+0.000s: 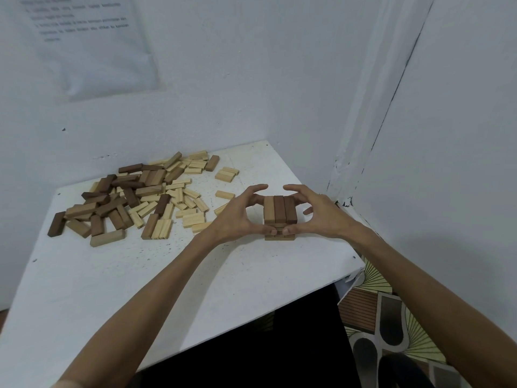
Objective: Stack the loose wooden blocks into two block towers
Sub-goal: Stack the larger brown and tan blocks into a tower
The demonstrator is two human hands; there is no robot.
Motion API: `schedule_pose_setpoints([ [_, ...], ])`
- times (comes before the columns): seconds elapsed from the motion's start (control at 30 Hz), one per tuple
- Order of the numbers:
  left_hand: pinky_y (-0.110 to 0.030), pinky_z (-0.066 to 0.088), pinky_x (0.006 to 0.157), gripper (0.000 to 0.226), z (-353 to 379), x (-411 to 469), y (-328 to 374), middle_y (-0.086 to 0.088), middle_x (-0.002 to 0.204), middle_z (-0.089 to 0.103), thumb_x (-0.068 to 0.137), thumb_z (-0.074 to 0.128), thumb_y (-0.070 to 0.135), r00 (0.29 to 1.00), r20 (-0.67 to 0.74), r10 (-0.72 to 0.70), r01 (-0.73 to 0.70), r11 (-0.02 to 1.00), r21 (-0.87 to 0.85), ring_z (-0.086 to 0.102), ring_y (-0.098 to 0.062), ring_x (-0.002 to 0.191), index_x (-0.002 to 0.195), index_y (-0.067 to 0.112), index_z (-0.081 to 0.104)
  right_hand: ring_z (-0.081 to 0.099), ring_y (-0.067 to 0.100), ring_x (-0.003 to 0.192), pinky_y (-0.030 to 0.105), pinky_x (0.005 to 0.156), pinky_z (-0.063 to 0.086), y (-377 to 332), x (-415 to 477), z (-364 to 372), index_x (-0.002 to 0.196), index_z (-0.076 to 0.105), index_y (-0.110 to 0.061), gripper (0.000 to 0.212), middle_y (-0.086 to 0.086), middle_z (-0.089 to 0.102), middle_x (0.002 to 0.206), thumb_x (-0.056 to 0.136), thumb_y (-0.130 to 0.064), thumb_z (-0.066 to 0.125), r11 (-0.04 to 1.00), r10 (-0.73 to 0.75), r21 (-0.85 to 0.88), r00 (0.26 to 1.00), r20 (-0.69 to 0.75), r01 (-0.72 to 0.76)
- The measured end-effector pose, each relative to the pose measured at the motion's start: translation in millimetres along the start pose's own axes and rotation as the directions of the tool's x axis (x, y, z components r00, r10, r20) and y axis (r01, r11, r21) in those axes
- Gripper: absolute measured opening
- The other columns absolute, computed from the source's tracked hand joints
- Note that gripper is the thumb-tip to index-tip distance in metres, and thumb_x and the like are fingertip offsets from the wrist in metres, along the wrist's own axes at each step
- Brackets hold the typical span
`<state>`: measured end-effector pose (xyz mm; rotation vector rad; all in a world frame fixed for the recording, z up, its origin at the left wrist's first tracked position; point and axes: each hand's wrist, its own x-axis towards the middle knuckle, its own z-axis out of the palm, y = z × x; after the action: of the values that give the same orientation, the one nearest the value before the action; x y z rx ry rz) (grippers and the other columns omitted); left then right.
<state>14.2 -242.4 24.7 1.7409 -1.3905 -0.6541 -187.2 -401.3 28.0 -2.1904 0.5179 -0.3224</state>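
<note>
Left hand [237, 217] and right hand [316, 214] cup the short brown wooden block tower [280, 217] between them, thumbs pinching its front

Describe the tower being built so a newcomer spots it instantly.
On the white table, look right of the loose block pile, toward the wall corner. The short tower stands between left hand and right hand: the only neatly layered blocks.

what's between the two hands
The tower, with the left hand and right hand curled round its sides, as the head view shows.
</note>
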Motion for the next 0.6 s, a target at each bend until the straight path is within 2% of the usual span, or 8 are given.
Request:
schedule_pose_setpoints([
  [0.1,-0.033,0.038,0.115,0.107,0.1,-0.1,3.2,0.016,0.132,0.067,0.063,0.097,0.041,0.999,0.004,0.036,-0.036,0.999,-0.022,0.056,-0.001,0.129,0.152,0.026,0.039,0.054,-0.007,0.125,0.023,0.094,0.047,-3.2,-1.6,-1.8,0.152,0.040,-0.036,0.102,-0.019,0.061,0.135,0.067,-0.040,0.096,1.000,-0.006,0.000,1.000,-0.003,0.006],
  [0.23,-0.029,0.038,0.111,0.098,0.7,0.6,7.7,0.015,0.129,0.069,0.069,0.096,0.029,0.999,-0.010,0.050,-0.050,0.998,-0.023,0.058,-0.003,0.127,0.150,0.022,0.042,0.058,0.001,0.125,0.030,0.094,0.050,-3.4,-2.9,-4.6,0.149,0.044,-0.035,0.093,-0.017,0.065,0.133,0.071,-0.035,0.095,0.999,-0.015,0.027,0.999,-0.043,0.016],
  [0.37,-0.037,0.039,0.117,0.095,2.0,1.1,8.9,0.013,0.127,0.070,0.069,0.096,0.030,0.999,-0.024,0.048,-0.049,0.999,-0.020,0.060,-0.004,0.127,0.148,0.022,0.044,0.060,0.002,0.122,0.033,0.095,0.052,-4.2,-3.5,-3.6,0.146,0.048,-0.035,0.089,-0.015,0.067,0.129,0.071,-0.032,0.096,0.999,-0.008,0.046,0.997,-0.075,0.011],
  [0.47,-0.042,0.040,0.117,0.097,2.7,1.0,8.8,0.014,0.127,0.070,0.067,0.094,0.040,0.999,-0.020,0.048,-0.048,0.999,-0.025,0.060,-0.004,0.127,0.148,0.024,0.044,0.060,0.002,0.122,0.032,0.095,0.053,-6.2,-4.7,-3.3,0.146,0.049,-0.036,0.089,-0.016,0.067,0.129,0.071,-0.034,0.096,0.999,-0.012,0.048,0.997,-0.079,0.016],
  [0.6,-0.043,0.041,0.117,0.099,3.3,0.6,10.2,0.012,0.125,0.070,0.064,0.092,0.045,0.999,-0.022,0.044,-0.045,0.998,-0.044,0.061,-0.005,0.126,0.148,0.023,0.044,0.061,0.002,0.121,0.033,0.095,0.053,-7.7,-6.2,-3.2,0.145,0.049,-0.038,0.088,-0.017,0.067,0.129,0.071,-0.036,0.095,0.999,-0.016,0.042,0.997,-0.082,0.019],
])
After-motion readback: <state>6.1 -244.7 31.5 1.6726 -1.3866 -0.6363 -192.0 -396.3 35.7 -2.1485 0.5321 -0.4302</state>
